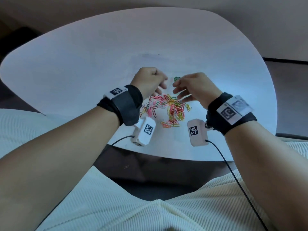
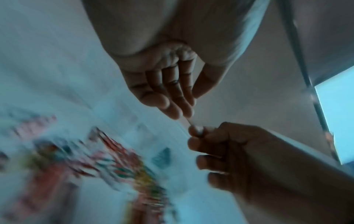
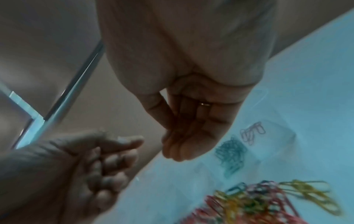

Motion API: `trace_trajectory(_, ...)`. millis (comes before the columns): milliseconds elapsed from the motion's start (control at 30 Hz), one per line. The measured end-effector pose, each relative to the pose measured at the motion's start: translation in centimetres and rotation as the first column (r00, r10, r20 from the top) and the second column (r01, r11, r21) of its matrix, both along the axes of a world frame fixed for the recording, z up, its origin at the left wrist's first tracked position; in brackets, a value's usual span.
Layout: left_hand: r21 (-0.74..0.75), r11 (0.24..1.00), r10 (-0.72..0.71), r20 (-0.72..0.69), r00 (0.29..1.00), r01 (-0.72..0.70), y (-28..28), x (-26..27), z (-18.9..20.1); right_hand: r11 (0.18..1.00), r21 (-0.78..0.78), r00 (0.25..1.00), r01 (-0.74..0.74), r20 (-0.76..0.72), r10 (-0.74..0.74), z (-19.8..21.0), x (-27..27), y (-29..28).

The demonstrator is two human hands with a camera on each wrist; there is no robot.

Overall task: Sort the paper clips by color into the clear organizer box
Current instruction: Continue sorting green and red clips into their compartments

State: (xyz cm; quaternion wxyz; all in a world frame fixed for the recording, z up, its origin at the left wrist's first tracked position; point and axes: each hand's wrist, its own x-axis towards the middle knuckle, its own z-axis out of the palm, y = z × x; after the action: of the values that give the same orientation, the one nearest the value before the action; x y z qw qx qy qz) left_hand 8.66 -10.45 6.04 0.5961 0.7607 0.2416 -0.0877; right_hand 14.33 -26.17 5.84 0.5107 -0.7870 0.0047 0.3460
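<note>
A mixed pile of paper clips (image 1: 168,109) in red, pink, yellow and green lies on the white table, blurred in both wrist views. Just beyond it stands the clear organizer box (image 3: 283,136). One compartment holds green clips (image 1: 177,79) and another holds pale clips (image 3: 252,133). Both hands hover over the box, almost meeting. My right hand (image 1: 175,85) pinches a thin pale clip (image 2: 188,121) between thumb and forefinger. My left hand (image 1: 162,85) touches the clip's other end with its fingertips (image 2: 186,114), its thumb standing apart from them.
The round white table (image 1: 83,64) ends close to my lap, with dark floor below. One clip (image 1: 126,167) lies on that floor. A lone pale clip (image 3: 260,94) sits on the table past the box. Cables trail from both wrist cameras over the front edge.
</note>
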Motion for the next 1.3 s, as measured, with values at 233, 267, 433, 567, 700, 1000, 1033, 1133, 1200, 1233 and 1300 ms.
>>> trace_trajectory(233, 0.576, 0.725, -0.286, -0.246, 0.926, 0.377, 0.4, -2.5, -3.6, 0.838, -0.513, 0.788, -0.185, 0.432, 0.438, -5.7, -2.9, 0.6)
trace_trajectory(267, 0.589, 0.706, -0.303, -0.25, 0.92, 0.393, 0.2, -2.7, -4.1, 0.824, -0.528, 0.757, -0.204, 0.449, 0.475, -6.4, -3.3, 0.6)
trace_trajectory(433, 0.639, 0.67, -0.339, -0.191, 0.921, 0.379, -0.4, -2.7, -6.1, 0.815, -0.551, 0.667, -0.18, 0.541, 0.513, -8.4, -4.1, 0.0)
trace_trajectory(567, 0.648, 0.669, -0.344, -0.165, 0.925, 0.364, -0.7, -1.9, -7.2, 0.876, -0.475, 0.747, -0.08, 0.553, 0.368, -8.2, -3.5, -0.1)
trace_trajectory(700, 0.642, 0.671, -0.334, -0.183, 0.924, 0.37, -1.0, -1.1, -7.5, 0.919, -0.392, 0.856, 0.033, 0.486, 0.176, -8.1, -3.1, -0.2)
trace_trajectory(1000, 0.617, 0.674, -0.327, -0.245, 0.913, 0.407, -1.5, -1.0, -7.7, 0.865, -0.502, 0.83, 0.024, 0.492, 0.262, -8.7, -2.5, -0.8)
trace_trajectory(1033, 0.613, 0.678, -0.33, -0.241, 0.913, 0.407, -1.4, -1.1, -7.7, 0.821, -0.571, 0.801, -0.008, 0.488, 0.346, -8.9, -2.5, -0.9)
trace_trajectory(1133, 0.604, 0.688, -0.339, -0.224, 0.914, 0.403, -1.2, -1.3, -7.6, 0.747, -0.664, 0.766, -0.027, 0.466, 0.442, -9.1, -2.4, -1.0)
trace_trajectory(1200, 0.593, 0.702, -0.337, -0.211, 0.918, 0.394, -1.1, -1.5, -7.6, 0.751, -0.66, 0.781, -0.029, 0.454, 0.429, -9.0, -2.3, -0.9)
trace_trajectory(1233, 0.585, 0.715, -0.331, -0.198, 0.923, 0.382, -1.0, -1.7, -7.6, 0.756, -0.654, 0.797, -0.033, 0.44, 0.415, -9.0, -2.3, -0.9)
trace_trajectory(1300, 0.559, 0.756, -0.302, -0.165, 0.939, 0.342, -0.8, -1.9, -7.6, 0.756, -0.654, 0.814, -0.035, 0.42, 0.401, -8.9, -2.2, -0.8)
